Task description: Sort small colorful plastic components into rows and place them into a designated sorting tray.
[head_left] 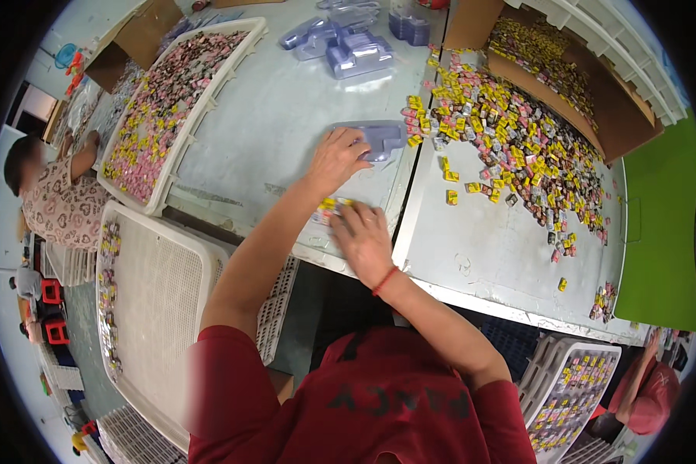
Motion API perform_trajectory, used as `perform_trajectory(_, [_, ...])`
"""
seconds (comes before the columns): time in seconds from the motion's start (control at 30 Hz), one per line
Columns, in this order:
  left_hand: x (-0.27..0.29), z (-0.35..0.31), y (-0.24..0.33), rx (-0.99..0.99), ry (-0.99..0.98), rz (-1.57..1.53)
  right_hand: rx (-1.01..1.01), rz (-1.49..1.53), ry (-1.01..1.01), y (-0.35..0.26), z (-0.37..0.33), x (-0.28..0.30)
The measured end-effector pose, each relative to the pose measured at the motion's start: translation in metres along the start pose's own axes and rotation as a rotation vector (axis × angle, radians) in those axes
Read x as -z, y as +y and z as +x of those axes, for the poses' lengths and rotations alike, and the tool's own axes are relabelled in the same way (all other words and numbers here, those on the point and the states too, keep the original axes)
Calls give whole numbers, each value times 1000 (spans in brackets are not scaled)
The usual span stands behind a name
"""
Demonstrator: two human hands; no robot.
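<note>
Over the near left table, my left hand [337, 162] has its fingers curled over the left part of a clear plastic blister tray [387, 138], which lies on the tabletop. Below it, close to the table's front edge, my right hand [363, 241] is slightly blurred, its fingers stretched out and apart. Its fingertips touch a small cluster of yellow, pink and white wrapped pieces [326, 205], partly covered by the hand. Whether any piece sits inside the tray under my left hand is hidden.
More clear trays [359, 56] are stacked farther back. A large heap of small wrapped pieces [510, 124] spreads rightward beside a cardboard box [626, 108]. Leftward stand a white bin of pieces [165, 116] and a white mesh crate [158, 278]. Co-workers [62, 185] are at both sides.
</note>
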State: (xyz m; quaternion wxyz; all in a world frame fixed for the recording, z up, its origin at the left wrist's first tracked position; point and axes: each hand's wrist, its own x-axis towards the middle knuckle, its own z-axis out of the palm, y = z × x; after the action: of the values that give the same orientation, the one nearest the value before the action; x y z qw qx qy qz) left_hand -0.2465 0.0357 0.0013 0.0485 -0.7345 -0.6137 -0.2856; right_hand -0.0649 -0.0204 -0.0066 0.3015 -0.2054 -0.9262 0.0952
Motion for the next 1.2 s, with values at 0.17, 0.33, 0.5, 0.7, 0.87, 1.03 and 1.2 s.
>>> perform_trajectory(0.17, [-6, 14, 6, 7, 40, -42, -16, 74, -79, 1, 26, -5])
perform_trajectory(0.33, [2, 20, -2, 55, -36, -105, -75, 160, -83, 6, -15, 32])
perform_trajectory(0.5, [17, 28, -9, 91, -233, -177, -195, 168, -134, 18, -62, 66])
perform_trajectory(0.7, [14, 45, -3, 139, -315, -219, -224, 151, -70, 27, -85, 74])
perform_trajectory(0.87, [-7, 26, 8, -108, -25, 12, -239, 184, -28, 23, -89, 73])
perform_trajectory(1.03, [3, 34, 9, 432, 102, -238, -235, 409, 113, 32, -88, 82])
perform_trajectory(1.2, [9, 36, 81, 94, 172, -117, -341, 170, 301, 75, -116, 117])
